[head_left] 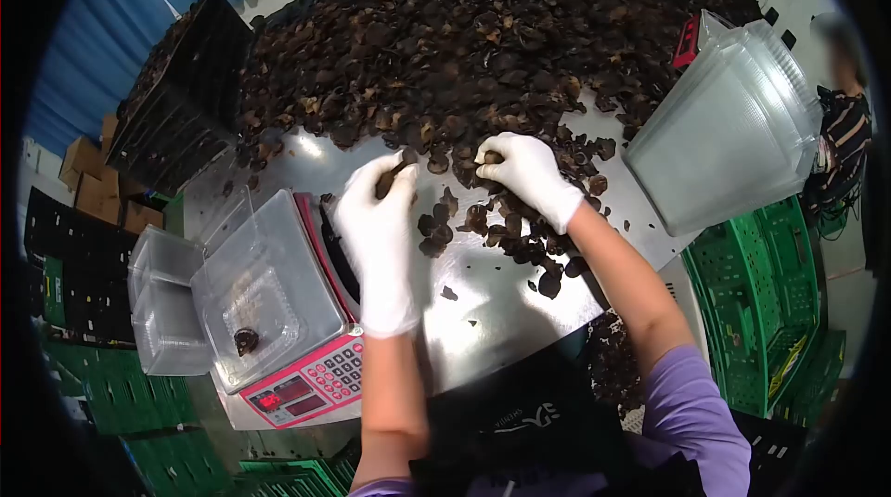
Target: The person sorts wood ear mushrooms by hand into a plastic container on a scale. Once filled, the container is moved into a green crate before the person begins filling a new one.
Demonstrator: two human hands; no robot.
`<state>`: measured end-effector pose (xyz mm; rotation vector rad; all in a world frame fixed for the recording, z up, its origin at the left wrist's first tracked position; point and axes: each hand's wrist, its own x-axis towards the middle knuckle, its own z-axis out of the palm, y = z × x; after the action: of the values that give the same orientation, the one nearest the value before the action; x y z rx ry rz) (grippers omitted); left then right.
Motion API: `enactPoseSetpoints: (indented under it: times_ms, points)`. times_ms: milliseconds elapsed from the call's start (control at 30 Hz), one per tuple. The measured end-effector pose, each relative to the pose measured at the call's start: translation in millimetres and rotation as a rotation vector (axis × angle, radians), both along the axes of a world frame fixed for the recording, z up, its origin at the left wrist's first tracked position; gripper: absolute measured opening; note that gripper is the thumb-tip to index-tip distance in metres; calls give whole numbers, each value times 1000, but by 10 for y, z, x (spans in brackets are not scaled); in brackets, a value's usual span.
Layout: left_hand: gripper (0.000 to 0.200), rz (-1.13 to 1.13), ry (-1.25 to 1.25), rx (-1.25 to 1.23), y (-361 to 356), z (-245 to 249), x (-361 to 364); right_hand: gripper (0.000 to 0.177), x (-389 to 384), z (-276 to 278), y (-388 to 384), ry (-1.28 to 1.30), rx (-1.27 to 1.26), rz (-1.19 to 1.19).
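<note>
Both of my hands wear white gloves over a metal table (pixel 473 348). My left hand (pixel 379 219) pinches a dark brown mushroom-like piece (pixel 386 183) between thumb and fingers. To its right, my right hand (pixel 529 174) is closed on a small brown piece (pixel 493 159), partly hidden by the fingers. Loose dark pieces (pixel 509 235) lie between and below the hands. A large heap of them (pixel 445 33) covers the table's far part. At the left, a pink-edged scale (pixel 329 369) carries a clear plastic tray (pixel 243 297) with one dark piece in it.
Clear containers (pixel 167 311) stand left of the scale. Stacked clear tubs (pixel 724 135) lean at the right, near a red device (pixel 688 40). Black crates (pixel 181 98) stand at the left, green crates (pixel 756 302) at the right. Other people (pixel 840 144) are at the right and far edge.
</note>
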<state>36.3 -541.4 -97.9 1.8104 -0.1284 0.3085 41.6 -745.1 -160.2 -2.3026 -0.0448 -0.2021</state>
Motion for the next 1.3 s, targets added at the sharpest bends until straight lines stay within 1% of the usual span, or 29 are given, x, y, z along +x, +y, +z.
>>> enactPoseSetpoints:
  times_ms: [33, 67, 100, 167, 200, 233, 267, 300, 367, 400, 433, 467, 500, 533, 567, 633, 667, 700, 767, 800, 833, 867, 967, 1033, 1100, 1167, 1200, 1233, 1300]
  points:
    - [16, 19, -48, 36, 168, 151, -167, 17, 16, -9, 85, -74, -369, -50]
    - [16, 86, -134, 146, 332, 327, -343, 21, 62, -133, 122, -166, -468, -27]
    - [16, 142, -191, 197, 549, 381, -458, 15, 76, -141, 174, -196, -570, -24]
    - [12, 242, -248, 317, 1042, 477, -638, 8, 258, -408, 210, -161, -724, -82]
    - [12, 302, -249, 331, 1247, 519, -720, 7, 276, -410, 207, -175, -712, -85]
    - [13, 326, -112, 269, 1531, 514, -797, 6, 276, -406, 192, -191, -702, -91]
    - [12, 380, -137, 343, 1730, 503, -846, 8, 174, -217, 201, -226, -568, -80]
    - [12, 386, -99, 309, 2037, 383, -860, 11, 134, -113, 246, -165, -449, -154]
    - [15, 436, -61, 442, 2393, 270, -923, 12, 34, 21, 266, -196, -196, -184]
    - [18, 408, -23, 497, 2482, 237, -941, 16, -23, 128, 270, -26, 79, -118]
    - [20, 378, 14, 553, 2541, 218, -963, 16, -54, 186, 298, -28, 72, -113]
    - [25, 303, 12, 669, 2553, 192, -986, 16, -70, 240, 330, 120, 458, -69]
    - [29, 223, 68, 650, 2516, 212, -1015, 16, -75, 281, 360, 270, 844, -21]
    - [30, 221, 76, 585, 2528, 200, -1023, 17, -47, 268, 384, 346, 1036, 30]
    - [31, 221, 85, 520, 2549, 185, -1033, 17, -96, 305, 374, 395, 1123, 168]
    - [30, 220, -23, 330, 2569, 192, -1048, 22, -104, 336, 524, 384, 1136, 307]
    - [27, 272, -28, 291, 2605, 198, -1060, 22, -110, 364, 623, 450, 1253, 330]
    - [24, 290, -129, 315, 2676, 189, -1062, 23, -110, 409, 727, 519, 1371, 355]
    - [21, 427, -182, 364, 2838, 169, -1064, 23, -95, 511, 926, 607, 1418, 413]
    - [21, 492, -158, 420, 2786, 273, -1093, 19, -102, 563, 1047, 568, 1435, 448]
    - [22, 519, -149, 434, 2906, 189, -1079, 18, -100, 635, 1196, 534, 1457, 489]
    - [23, 523, -129, 416, 2955, 133, -1069, 21, -108, 746, 1358, 547, 1477, 459]
    - [28, 466, -40, 372, 2959, 27, -1082, 22, -133, 1052, 1814, 537, 1373, 639]
    - [31, 463, -83, 474, 2945, -5, -1085, 16, -162, 1206, 2107, 566, 1155, 635]
    - [34, 498, -217, 499, 2845, 101, -1076, 15, -189, 1344, 2328, 515, 814, 673]
    - [39, 423, -271, 539, 2679, 305, -1057, 16, -167, 1273, 2564, 446, 709, 697]
    - [44, 320, -296, 517, 2619, 374, -1037, 14, -150, 1224, 2648, 362, 592, 713]
    - [47, 251, -273, 500, 2558, 432, -1010, 18, -107, 1179, 2742, 271, 479, 712]
    - [50, 130, -153, 413, 2484, 471, -971, 20, -93, 1213, 2801, 321, 397, 698]
